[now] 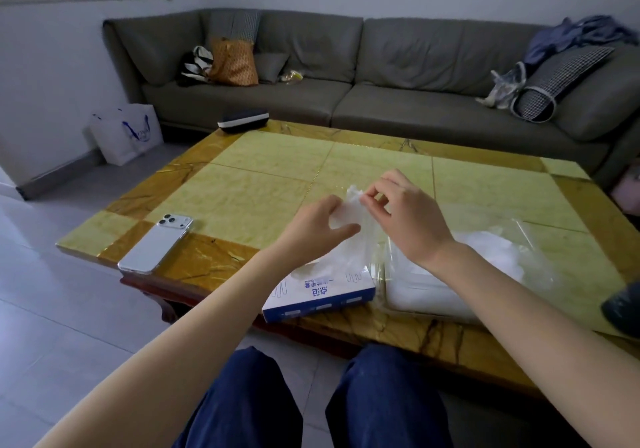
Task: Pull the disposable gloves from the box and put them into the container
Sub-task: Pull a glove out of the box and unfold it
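Nearest you: your knees in dark blue trousers [381, 395], both bare forearms reaching out over them to the table [270, 177].

At the near table edge sits the glove box [318, 291], white and blue, lying flat with its opening up. Just beside it on your right, about touching, is the clear container [429, 309]. It holds a loose heap of white gloves [491, 257]; a clear sheet, lid or film, can't tell which, lies at its far side.

A thin translucent glove [349, 212] rises from the box opening, held above the box between both hands. Your left hand [318, 229] grips it low, thumb in front, fingers curled behind. Your right hand [405, 219] pinches its top edge between thumb and forefinger, the other fingers loosely bent. The glove's lower end seems to run down into the box; the film is too sheer to be sure.

Left of the box, well apart, a white phone [156, 243] lies camera side up near the table's left corner. A dark blurred object [623, 305] cuts in at the right edge, can't identify it.

At the far left table corner there's a dark case with a white band [243, 120].

Behind: a grey sofa [346, 101] with an orange bag [233, 63], a checked cushion [561, 80] and blue clothes [581, 35] on it. A white shopping bag [126, 134] stands on the floor by the wall.
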### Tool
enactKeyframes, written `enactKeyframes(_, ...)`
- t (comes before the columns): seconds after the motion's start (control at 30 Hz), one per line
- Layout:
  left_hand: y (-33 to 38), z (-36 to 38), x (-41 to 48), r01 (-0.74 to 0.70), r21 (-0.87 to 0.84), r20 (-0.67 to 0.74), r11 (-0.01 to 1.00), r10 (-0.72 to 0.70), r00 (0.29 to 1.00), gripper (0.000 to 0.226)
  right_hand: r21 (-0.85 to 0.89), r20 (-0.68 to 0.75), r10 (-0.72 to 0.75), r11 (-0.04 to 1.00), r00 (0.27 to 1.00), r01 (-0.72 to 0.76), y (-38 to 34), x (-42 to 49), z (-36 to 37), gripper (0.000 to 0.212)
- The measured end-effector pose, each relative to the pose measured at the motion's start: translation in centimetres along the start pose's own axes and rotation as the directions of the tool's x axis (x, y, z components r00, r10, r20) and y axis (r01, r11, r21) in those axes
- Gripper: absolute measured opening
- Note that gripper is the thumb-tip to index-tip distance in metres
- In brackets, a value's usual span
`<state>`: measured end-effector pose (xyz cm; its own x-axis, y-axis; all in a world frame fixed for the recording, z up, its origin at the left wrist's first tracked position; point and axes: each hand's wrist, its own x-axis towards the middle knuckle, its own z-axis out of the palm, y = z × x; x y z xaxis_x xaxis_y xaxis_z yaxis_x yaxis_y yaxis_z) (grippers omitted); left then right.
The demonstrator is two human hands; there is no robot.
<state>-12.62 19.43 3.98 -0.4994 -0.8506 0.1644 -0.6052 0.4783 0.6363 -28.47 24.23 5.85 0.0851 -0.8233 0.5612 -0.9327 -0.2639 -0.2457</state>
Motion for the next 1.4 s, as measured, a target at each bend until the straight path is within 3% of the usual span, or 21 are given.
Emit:
enactKeyframes(0.07, 0.7, -0.1, 0.2, -0.037, -0.028, -0.050, 0.999, 0.035, 0.998, 0.021, 0.135, -0.034, 0.061, 0.989, 0.998, -0.056, -0.1, -0.1, -0.1, 0.018)
enactKeyframes(0.13, 1.1, -0.4, 0.2, -0.047, -0.070, -0.098, 0.996, 0.040, 0.994, 0.019, 0.301, -0.019, 0.201, 0.935, 0.979, -0.186, 0.1, -0.3, -0.2, 0.026)
enactKeyframes(0.23, 1.4, -0.8, 0.2, -0.037, -0.132, -0.137, 0.991, 0.018, 0.990, 0.021, 0.481, 0.234, 0.418, 0.735, 0.878, -0.478, 0.9, -0.8, 0.3, 0.060)
enactKeyframes(0.33, 1.7, -1.0, 0.1, 0.009, -0.235, -0.127, 0.972, -0.040, 0.991, 0.024, 0.568, 0.471, 0.443, 0.509, 0.763, -0.646, 1.4, -1.3, 1.5, 0.098)
enactKeyframes(0.43, 2.0, -1.2, -0.1, 0.037, -0.349, -0.128, 0.936, -0.086, 0.988, 0.023, 0.650, 0.543, 0.456, 0.302, 0.705, -0.697, 1.5, -1.2, 2.1, 0.075)
enactKeyframes(0.47, 1.9, -1.3, -0.2, 0.053, -0.385, -0.127, 0.921, -0.110, 0.986, 0.025, 0.657, 0.556, 0.451, 0.276, 0.698, -0.701, 1.7, -1.1, 2.2, 0.064)
enactKeyframes(0.63, 0.4, -2.1, -0.5, 0.104, -0.512, -0.106, 0.852, -0.184, 0.977, 0.031, 0.677, 0.530, 0.444, 0.292, 0.722, -0.676, 2.0, -1.3, 2.5, 0.005)
enactKeyframes(0.83, -2.7, -2.0, -0.3, 0.159, -0.515, -0.151, 0.842, -0.272, 0.950, 0.020, 0.707, 0.502, 0.501, 0.233, 0.705, -0.668, 2.3, -0.8, 2.0, 0.013)
enactKeyframes(0.93, -4.8, -0.8, -0.2, 0.189, -0.336, -0.227, 0.923, -0.275, 0.934, 0.012, 0.768, 0.369, 0.640, 0.199, 0.674, -0.609, 2.8, -0.7, 1.7, 0.007)
enactKeyframes(1.0, -5.9, 0.7, -0.7, 0.201, -0.126, -0.227, 0.972, -0.225, 0.947, 0.010, 0.780, 0.267, 0.697, 0.249, 0.665, -0.574, 3.2, -0.8, 1.3, 0.003)
enactKeyframes(1.1, -7.2, 3.3, -1.7, 0.153, 0.159, -0.129, 0.975, -0.133, 0.983, 0.010, 0.747, 0.200, 0.683, 0.357, 0.703, -0.560, 3.3, -1.1, 1.2, 0.005)
enactKeyframes(1.2, -7.3, 5.3, -2.2, 0.127, 0.279, 0.086, 0.952, -0.156, 0.984, 0.025, 0.737, 0.211, 0.643, 0.390, 0.736, -0.552, 3.2, -1.5, 1.0, 0.002)
enactKeyframes(1.4, -7.4, 6.5, -2.4, 0.018, 0.417, 0.366, 0.909, -0.185, 0.912, 0.092, 0.710, 0.215, 0.592, 0.451, 0.777, -0.541, 3.2, -1.5, 0.7, 0.007)
